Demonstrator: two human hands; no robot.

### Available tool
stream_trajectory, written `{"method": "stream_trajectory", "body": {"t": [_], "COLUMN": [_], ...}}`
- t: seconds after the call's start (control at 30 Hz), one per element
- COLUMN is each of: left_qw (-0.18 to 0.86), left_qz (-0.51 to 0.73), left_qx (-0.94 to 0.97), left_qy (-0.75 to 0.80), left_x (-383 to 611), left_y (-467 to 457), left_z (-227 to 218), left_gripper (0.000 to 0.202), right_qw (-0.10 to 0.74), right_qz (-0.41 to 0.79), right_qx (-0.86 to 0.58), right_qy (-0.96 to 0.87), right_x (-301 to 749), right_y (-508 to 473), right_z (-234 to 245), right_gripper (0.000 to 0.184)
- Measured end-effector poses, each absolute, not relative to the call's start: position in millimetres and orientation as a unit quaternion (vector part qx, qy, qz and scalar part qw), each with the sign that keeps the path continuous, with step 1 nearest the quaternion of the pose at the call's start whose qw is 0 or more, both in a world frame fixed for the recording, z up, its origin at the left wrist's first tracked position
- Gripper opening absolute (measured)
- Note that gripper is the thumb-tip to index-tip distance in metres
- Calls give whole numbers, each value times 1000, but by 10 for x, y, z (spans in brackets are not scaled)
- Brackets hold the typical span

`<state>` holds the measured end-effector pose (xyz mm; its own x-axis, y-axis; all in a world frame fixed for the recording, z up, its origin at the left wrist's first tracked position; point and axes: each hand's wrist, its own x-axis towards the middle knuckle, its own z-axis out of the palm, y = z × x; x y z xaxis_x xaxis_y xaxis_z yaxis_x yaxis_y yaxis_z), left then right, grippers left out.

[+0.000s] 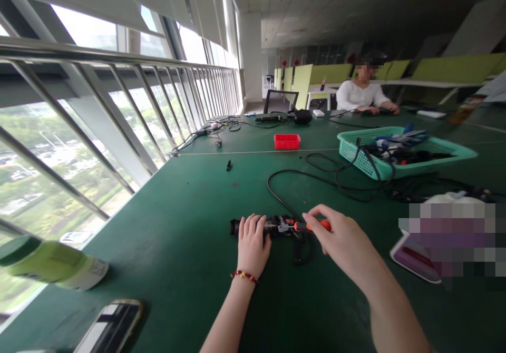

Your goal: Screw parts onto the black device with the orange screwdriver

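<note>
A small black device with exposed parts lies on the green table, and a black cable runs from it toward the basket. My left hand presses down on the device's left part, fingers curled over it. My right hand pinches an orange-handled screwdriver whose tip points left into the device.
A teal basket of cables and tools stands at the right, a small red tray further back. A green bottle and a phone lie at the near left. Another person in white sits at the far end. Railing and windows line the left.
</note>
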<state>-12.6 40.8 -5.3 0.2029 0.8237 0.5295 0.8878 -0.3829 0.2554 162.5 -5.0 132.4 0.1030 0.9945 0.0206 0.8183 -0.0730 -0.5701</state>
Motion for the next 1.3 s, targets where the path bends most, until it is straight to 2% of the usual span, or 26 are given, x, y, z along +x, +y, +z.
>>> {"method": "stream_trajectory", "body": {"t": [0.07, 0.2, 0.3, 0.47, 0.57, 0.7, 0.87, 1.0, 1.07, 1.17, 1.3], "left_qw": [55, 59, 62, 73, 80, 93, 113, 121, 124, 131, 132], "left_qz": [-305, -301, -302, -311, -312, -309, -301, -301, -300, -294, -279], "left_qx": [-773, -773, -774, -773, -772, -771, -772, -775, -774, -773, -774], "left_qy": [-554, -555, -553, -548, -548, -549, -548, -542, -543, -547, -553], "left_x": [-124, -120, -123, -124, -121, -114, -109, -106, -100, -92, -89], "left_y": [408, 408, 406, 398, 396, 394, 382, 380, 386, 399, 398], "left_z": [-50, -49, -54, -77, -96, -126, -149, -158, -163, -169, -154], "left_gripper": [39, 38, 39, 39, 38, 37, 37, 37, 37, 37, 38], "right_qw": [243, 272, 260, 265, 278, 302, 239, 214, 219, 275, 394], "right_qz": [176, 163, 164, 120, 107, 111, 62, 61, 48, 4, 27], "right_qx": [-705, -667, -648, -662, -662, -635, -680, -684, -672, -629, -554], "right_qy": [-643, -674, -697, -690, -688, -702, -691, -695, -706, -727, -733], "right_x": [1620, 1629, 1626, 1568, 1550, 1564, 1525, 1408, 1335, 1258, 1335], "right_y": [-53, -53, -46, -26, -29, -46, -42, 37, 77, 75, -63], "right_z": [1325, 1338, 1354, 1344, 1323, 1292, 1326, 1416, 1432, 1349, 1035], "right_gripper": [22, 22, 19, 26, 19, 28, 19, 43, 44, 23, 32]}}
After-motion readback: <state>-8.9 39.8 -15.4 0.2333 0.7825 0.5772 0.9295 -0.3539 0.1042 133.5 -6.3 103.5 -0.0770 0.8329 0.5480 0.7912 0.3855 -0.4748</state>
